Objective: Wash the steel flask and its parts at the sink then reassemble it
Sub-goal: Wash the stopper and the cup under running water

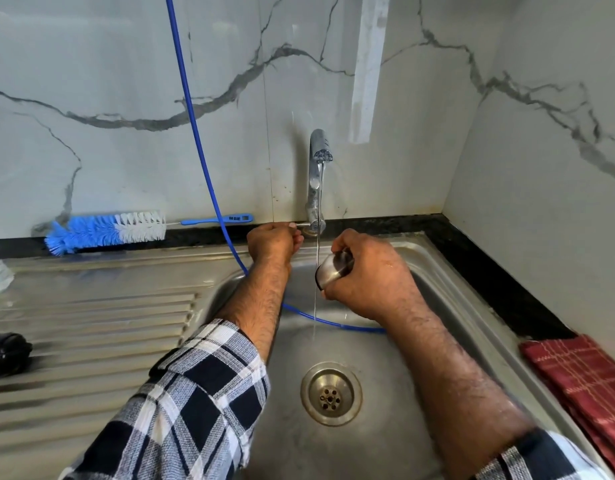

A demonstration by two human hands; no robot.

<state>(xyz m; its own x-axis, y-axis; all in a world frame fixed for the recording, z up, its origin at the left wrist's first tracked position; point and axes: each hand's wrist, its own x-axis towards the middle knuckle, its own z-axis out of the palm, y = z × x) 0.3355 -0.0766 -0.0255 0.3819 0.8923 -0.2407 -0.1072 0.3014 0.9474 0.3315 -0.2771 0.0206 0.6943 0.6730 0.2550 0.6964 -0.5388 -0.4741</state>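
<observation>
Sitting in the right grip (366, 275), steel cup (334, 270) touches the stream (316, 258).

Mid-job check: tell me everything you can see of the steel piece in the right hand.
The steel piece is a small, rounded, shiny metal cup or cap with a darker band; which flask part it is cannot be told. The right hand wraps around it, hiding most of it, tilted with its rim toward the thin water stream from the tap. It is held above the sink basin, near or just touching the stream.
</observation>
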